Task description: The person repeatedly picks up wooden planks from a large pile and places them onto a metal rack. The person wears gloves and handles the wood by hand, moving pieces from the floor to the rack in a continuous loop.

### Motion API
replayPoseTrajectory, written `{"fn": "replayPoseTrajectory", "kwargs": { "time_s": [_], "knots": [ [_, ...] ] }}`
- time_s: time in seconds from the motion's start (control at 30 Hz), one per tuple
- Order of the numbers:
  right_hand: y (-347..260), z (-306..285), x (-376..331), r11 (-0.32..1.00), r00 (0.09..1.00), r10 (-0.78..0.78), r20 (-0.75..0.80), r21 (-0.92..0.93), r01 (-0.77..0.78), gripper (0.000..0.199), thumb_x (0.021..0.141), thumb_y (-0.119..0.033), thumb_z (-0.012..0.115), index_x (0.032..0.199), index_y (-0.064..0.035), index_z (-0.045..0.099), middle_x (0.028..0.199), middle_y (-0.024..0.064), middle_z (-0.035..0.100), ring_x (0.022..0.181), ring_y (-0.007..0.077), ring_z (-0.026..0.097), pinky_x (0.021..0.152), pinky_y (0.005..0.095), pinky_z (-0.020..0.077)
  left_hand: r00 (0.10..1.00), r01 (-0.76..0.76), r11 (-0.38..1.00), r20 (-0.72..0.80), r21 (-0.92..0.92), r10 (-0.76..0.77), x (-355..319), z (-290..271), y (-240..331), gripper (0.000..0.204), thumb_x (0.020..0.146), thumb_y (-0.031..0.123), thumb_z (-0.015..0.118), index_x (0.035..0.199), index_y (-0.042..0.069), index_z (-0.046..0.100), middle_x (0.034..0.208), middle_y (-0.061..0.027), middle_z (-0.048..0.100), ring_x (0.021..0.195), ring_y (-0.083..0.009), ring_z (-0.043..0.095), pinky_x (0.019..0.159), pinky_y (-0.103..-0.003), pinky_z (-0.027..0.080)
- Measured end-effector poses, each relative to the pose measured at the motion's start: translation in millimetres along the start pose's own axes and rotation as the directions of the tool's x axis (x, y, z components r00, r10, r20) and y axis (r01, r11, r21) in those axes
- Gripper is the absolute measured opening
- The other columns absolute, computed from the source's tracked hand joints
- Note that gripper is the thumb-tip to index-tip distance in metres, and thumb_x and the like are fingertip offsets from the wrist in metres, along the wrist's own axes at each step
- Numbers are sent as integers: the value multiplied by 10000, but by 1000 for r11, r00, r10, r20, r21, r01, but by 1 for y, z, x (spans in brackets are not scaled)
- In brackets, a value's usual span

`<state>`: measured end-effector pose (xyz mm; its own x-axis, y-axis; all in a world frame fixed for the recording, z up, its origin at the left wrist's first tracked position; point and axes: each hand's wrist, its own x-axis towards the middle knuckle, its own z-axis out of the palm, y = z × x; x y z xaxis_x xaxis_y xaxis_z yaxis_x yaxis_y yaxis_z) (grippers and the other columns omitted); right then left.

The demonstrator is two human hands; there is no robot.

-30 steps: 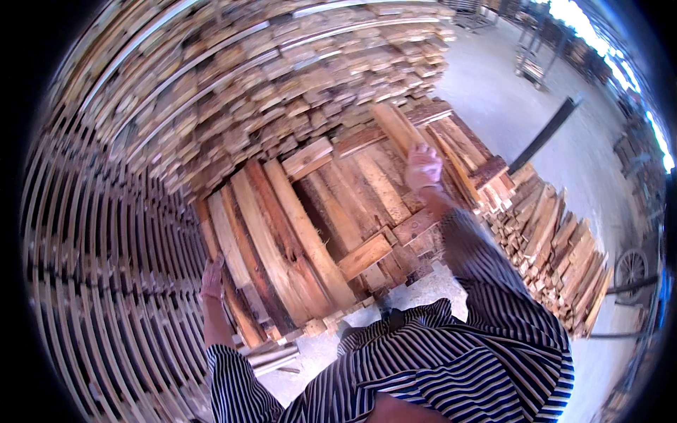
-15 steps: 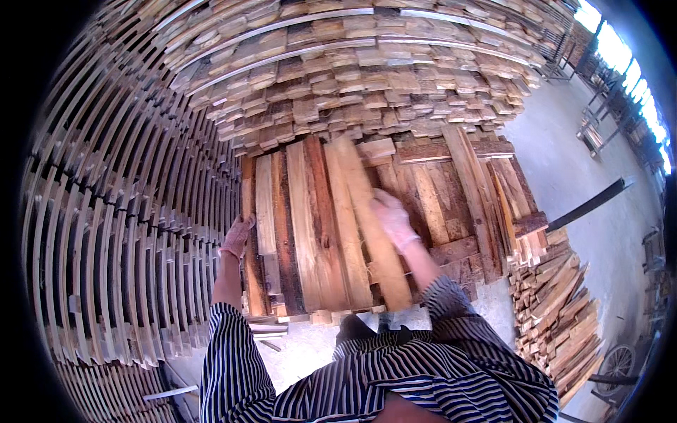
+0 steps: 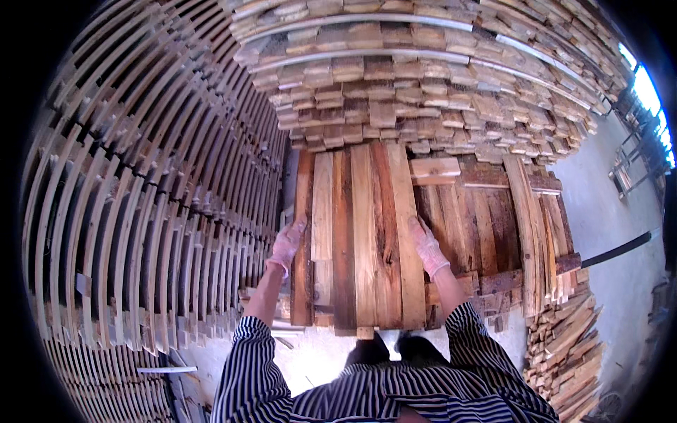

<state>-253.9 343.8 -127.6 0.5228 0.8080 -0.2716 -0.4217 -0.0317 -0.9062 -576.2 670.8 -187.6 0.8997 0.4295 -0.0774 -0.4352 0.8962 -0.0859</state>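
I have the left hand (image 3: 286, 243) against the outer side of the leftmost board and the right hand (image 3: 427, 247) against the outer side of the rightmost; neither is visibly closed around a board, and I cannot tell whether the fingers hook beneath. The boards (image 3: 364, 233) lie side by side, lengthwise away from the body, between the hands. Risk, in my judgement: uneven side pressure could skew the row or ride one board over its neighbour, since the edges are not straight. The rough wood could also snag a glove or pinch a fingertip between boards. Clearance, left: narrow; the slatted stack (image 3: 141, 240) rises just beside the left hand. Clearance, far side: minimal; the lumber pile (image 3: 423, 92) stands close to the far ends. Clearance, near side: the ends are ragged, with the shoes (image 3: 416, 345) just beyond them on the floor. Clearance, right: the widest; a lower layer of planks (image 3: 486, 218) extends past the right hand, limited by the block (image 3: 434, 169) and a lengthwise plank (image 3: 520, 225).
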Motion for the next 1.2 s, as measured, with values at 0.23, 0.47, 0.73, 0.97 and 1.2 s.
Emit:
{"fn": "replayPoseTrajectory", "kwargs": {
  "time_s": [0.23,0.47,0.73,0.97,1.2],
  "knots": [
    [-27,89,-10,981,991,105,-83,-158,-117,847,1005,-554,610,1589,10,367,1596,145,458,1460,216,424,1215,319,307,912,-100,561,-150,822,381,-67,-35,108,528,1077,110,429,1557,-86,327,1583,-190,425,1446,-264,447,1211,-347,367],
    [-6,11,26,804,949,-11,-314,-567,-178,770,1045,-543,467,1609,-39,323,1590,249,426,1443,382,459,1240,403,304,942,150,244,-214,958,259,27,45,-30,533,1095,332,513,1517,7,483,1482,-86,567,1366,-209,528,1172,-351,399],
    [-106,-63,-7,204,791,-470,-392,-920,-336,685,977,-503,459,1537,-114,394,1471,234,495,1365,407,489,1106,507,388,948,198,233,-246,952,201,13,58,-22,659,1057,488,555,1553,68,445,1488,-67,553,1350,-221,542,1135,-365,450],
    [-118,-211,-32,-247,732,-577,-362,-776,-580,566,891,-253,635,1429,-132,506,1372,145,553,1248,324,577,956,468,516,774,386,267,-468,883,427,41,68,37,662,1002,584,611,1430,79,598,1300,-78,682,1145,-207,669,975,-368,556],
    [-135,-83,57,-130,880,-430,200,-979,159,710,881,-337,720,1506,-117,464,1456,160,550,1332,335,545,1053,505,489,958,126,-167,-76,978,278,91,9,141,546,1043,315,642,1526,124,477,1432,-104,615,1127,-250,683,901,-416,607]
  ]
}}
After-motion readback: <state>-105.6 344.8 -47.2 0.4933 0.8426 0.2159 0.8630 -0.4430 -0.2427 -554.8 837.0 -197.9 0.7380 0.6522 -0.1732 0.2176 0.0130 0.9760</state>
